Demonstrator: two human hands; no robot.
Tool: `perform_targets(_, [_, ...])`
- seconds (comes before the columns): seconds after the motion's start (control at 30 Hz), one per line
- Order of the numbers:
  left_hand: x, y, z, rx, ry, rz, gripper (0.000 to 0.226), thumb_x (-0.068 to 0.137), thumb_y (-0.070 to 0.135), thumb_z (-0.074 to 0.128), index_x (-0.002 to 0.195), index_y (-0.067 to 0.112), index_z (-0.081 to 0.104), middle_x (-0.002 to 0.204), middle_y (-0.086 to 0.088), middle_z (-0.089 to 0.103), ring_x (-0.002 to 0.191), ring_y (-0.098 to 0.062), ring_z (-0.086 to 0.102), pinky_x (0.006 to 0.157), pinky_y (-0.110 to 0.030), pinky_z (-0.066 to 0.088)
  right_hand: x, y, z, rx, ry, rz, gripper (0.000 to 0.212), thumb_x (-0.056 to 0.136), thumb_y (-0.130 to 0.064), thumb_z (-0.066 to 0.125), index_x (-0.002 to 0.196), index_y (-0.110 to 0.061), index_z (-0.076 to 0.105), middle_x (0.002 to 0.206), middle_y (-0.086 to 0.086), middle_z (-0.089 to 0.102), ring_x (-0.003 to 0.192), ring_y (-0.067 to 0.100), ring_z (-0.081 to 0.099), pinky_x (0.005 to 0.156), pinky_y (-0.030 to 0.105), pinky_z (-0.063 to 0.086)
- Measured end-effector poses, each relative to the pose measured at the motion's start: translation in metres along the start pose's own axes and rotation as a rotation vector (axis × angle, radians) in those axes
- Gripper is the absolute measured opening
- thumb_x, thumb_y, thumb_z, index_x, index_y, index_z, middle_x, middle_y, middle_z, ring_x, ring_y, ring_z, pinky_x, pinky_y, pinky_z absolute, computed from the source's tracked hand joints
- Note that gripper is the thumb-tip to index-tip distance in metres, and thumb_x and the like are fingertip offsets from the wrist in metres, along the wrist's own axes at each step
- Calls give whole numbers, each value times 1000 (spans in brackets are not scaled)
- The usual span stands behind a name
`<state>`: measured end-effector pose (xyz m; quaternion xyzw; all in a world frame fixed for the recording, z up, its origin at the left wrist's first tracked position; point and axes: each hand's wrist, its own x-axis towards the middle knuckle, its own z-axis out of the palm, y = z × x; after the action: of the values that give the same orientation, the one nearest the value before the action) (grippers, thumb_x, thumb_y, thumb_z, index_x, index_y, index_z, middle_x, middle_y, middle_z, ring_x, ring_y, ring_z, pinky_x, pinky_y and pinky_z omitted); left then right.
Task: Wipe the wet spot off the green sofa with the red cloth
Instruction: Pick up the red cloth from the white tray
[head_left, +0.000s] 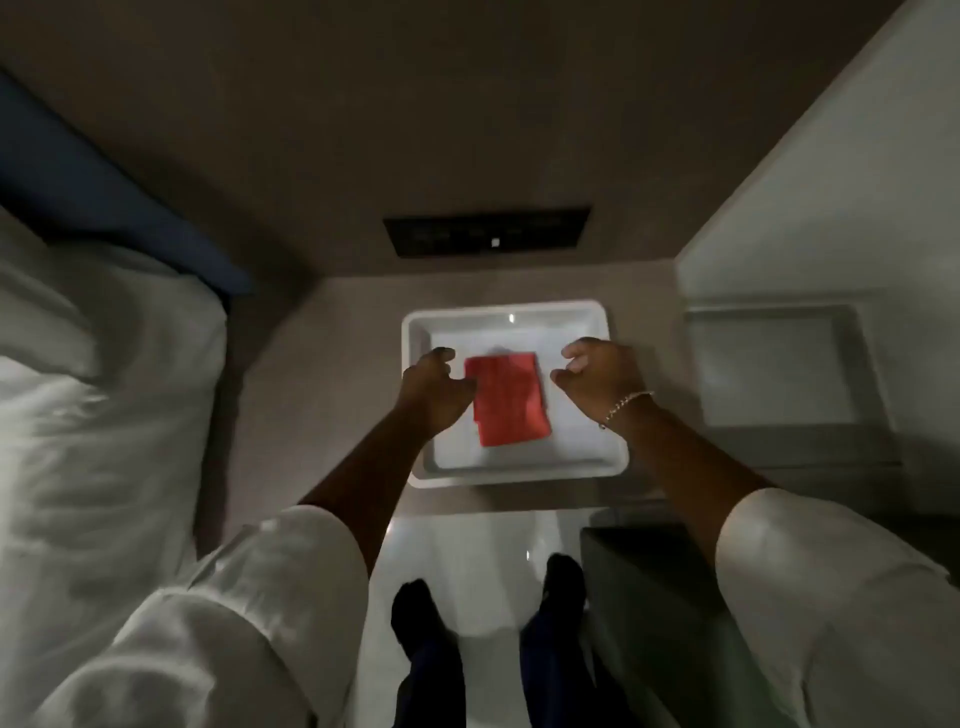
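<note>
At nine o'clock of the frame a white-sheeted bed (88, 415) fills the side, with a pale cabinet (789, 374) at three o'clock. Between them a white tray (519, 467) on a grey shelf (332, 364) holds the folded red cloth (506, 397). The left hand (431, 389), at the cloth's nine o'clock edge, and the right hand (602, 376), at its three o'clock, are both half-curled and hold nothing.

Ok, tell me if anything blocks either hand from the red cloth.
Nothing visible does. The red cloth lies uncovered in the white tray, with the left hand and right hand open on either side of it.
</note>
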<state>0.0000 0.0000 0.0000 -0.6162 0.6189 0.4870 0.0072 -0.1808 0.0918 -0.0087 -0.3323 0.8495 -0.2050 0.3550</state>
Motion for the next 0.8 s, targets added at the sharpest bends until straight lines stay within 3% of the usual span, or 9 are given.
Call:
perform_targets(0.1, [35, -29, 40, -78, 43, -117, 56, 83, 27, 68, 133, 6, 53, 125, -11, 65, 111, -27, 64, 83, -25, 46, 25, 26, 53, 7, 21, 38, 36, 83, -22, 68, 115, -7, 67, 111, 16, 73, 106, 31, 66, 96, 34, 53])
perform_targets(0.17, [49, -39, 60, -138, 131, -122, 36, 82, 26, 70, 109, 3, 66, 94, -6, 66, 88, -23, 63, 73, -28, 49, 31, 32, 80, 1, 78, 38, 29, 85, -23, 66, 106, -3, 69, 107, 20, 73, 103, 35, 66, 91, 36, 54])
perform_targets(0.23, [58, -44, 75, -181, 221, -97, 16, 80, 22, 69, 81, 6, 71, 70, 0, 61, 70, -19, 59, 57, -24, 47, 37, 37, 100, 30, 182, 36, 22, 84, -23, 67, 94, -4, 70, 98, 17, 74, 95, 33, 66, 80, 29, 48])
perform_targets(0.4, [46, -44, 81, -487, 179, -184, 12, 73, 0, 70, 63, 7, 69, 61, -3, 64, 58, -20, 59, 53, -23, 49, 25, 34, 111, 303, 288, 196, 19, 81, -11, 65, 97, -11, 76, 94, 9, 77, 95, 27, 70, 87, 26, 52])
perform_targets(0.53, [-4, -32, 61, -678, 23, -162, 14, 75, -7, 71, 76, 7, 69, 80, -10, 72, 75, -29, 70, 72, -39, 62, -33, 29, 85, 511, 375, 189, 16, 82, -10, 68, 94, -14, 78, 71, -14, 67, 83, 18, 70, 85, 31, 57])
perform_targets(0.7, [-121, -5, 38, -687, -141, -92, 26, 78, -7, 71, 103, -2, 70, 94, -17, 73, 85, -31, 70, 82, -43, 60, -151, 25, 34, 761, 509, 186, 22, 83, 0, 69, 101, -12, 75, 81, 1, 70, 76, 14, 64, 81, 33, 55])
perform_targets(0.8, [-192, 1, 42, -638, -208, -40, 26, 77, -6, 72, 102, 1, 72, 90, -13, 75, 83, -29, 71, 78, -42, 62, -227, 35, 10, 813, 598, 209, 21, 82, 4, 69, 99, -8, 74, 75, -1, 65, 67, 5, 57, 72, 26, 50])
